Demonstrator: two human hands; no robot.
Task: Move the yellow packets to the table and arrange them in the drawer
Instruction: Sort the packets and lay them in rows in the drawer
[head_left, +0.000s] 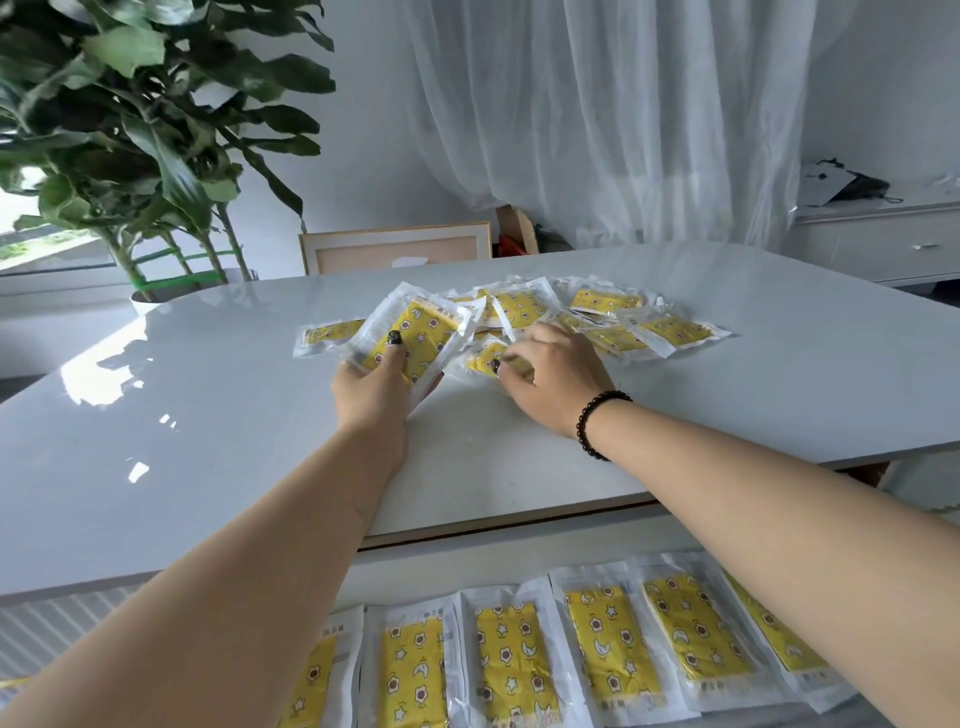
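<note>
Nearest you, a row of packets lies side by side in the open drawer, yellow faces up, their edges overlapping a little; your forearms cross above them. The drawer sits just under the near edge of the table.

Your left hand grips a small stack of packets, thumb curled over the yellow face on top, fingers under it, the stack tilted up off the tabletop. A single packet lies flat just left of it.

Your right hand, with a dark bead bracelet on the wrist, reaches palm down onto the near edge of the loose pile in the middle of the table. Its curled fingertips touch a packet there; whether they have actually pinched it, you cannot tell.

Beyond the table stand a leafy plant at the left, a framed board leaning behind it, white curtains, and a white cabinet at the right.
</note>
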